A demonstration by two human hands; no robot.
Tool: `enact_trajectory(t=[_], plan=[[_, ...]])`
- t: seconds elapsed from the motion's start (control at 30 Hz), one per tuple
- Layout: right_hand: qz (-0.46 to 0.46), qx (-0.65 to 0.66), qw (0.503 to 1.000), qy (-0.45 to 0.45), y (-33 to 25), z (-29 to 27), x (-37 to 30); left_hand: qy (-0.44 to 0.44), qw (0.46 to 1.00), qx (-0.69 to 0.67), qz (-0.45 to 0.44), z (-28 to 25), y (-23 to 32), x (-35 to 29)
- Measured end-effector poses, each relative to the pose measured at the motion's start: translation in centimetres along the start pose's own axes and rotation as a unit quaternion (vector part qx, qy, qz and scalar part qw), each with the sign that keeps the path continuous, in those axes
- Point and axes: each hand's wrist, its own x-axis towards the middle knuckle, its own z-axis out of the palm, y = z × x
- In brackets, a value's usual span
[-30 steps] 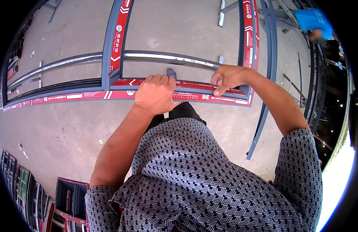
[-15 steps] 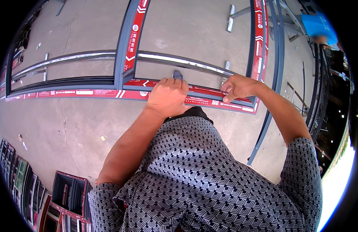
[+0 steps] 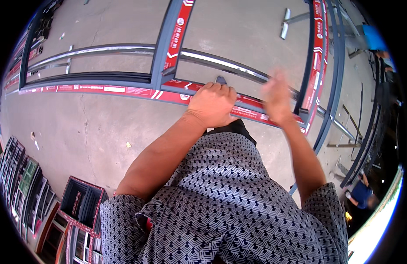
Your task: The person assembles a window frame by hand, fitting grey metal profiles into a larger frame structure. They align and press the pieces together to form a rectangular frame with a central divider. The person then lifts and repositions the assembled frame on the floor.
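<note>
A large grey window frame with red printed protective film lies in front of me, its near rail crossing at waist height. My left hand is closed over that near rail, with the fingers curled across its top. Over the same rail, closer to the right corner, my right hand is raised and smeared by motion. Its fingers are too blurred to read, and I cannot tell whether it touches the rail. The tip of a dark shoe shows through the frame opening.
A shiny metal support bar runs beneath the frame. Long grey profiles lie along the right. Stacked frames stand at the lower left. Co-workers are at the right, one in a bright blue top, another in dark blue.
My right hand has lifted from the rail near the corner and swung inward, now blurred. My left hand keeps its hold. The whole view has shifted, so the frame appears further right and slightly higher.
</note>
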Motion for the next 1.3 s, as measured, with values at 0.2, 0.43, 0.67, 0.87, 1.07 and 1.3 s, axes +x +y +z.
enact_trajectory(t=[0.2, 0.43, 0.67, 0.87, 1.07, 1.3], plan=[[0.029, -0.051, 0.987, -0.148, -2.9, -0.9, -1.9, 0.012, 0.999, 0.03, 0.015, -0.5, 0.0, 0.2], [0.011, -0.046, 0.999, -0.02, -3.8, -2.0, -6.0, -0.001, 0.999, 0.037, -0.023, -0.6, 0.9, 0.3], [0.038, -0.063, 0.995, -0.064, -4.7, -2.7, -6.1, -0.022, 0.998, 0.057, -0.02, -0.9, 1.4, 0.9], [0.065, -0.047, 0.994, -0.079, -4.7, -2.5, -5.9, -0.044, 0.995, 0.079, -0.029, -1.7, 1.7, 1.2], [0.037, -0.038, 0.996, -0.075, -4.8, -3.1, -5.8, -0.026, 0.995, 0.092, 0.003, -2.0, 2.0, 1.7], [0.049, -0.002, 0.999, -0.022, -4.2, -2.1, -6.3, -0.049, 0.993, 0.106, -0.03, -1.4, 2.2, 1.7]])
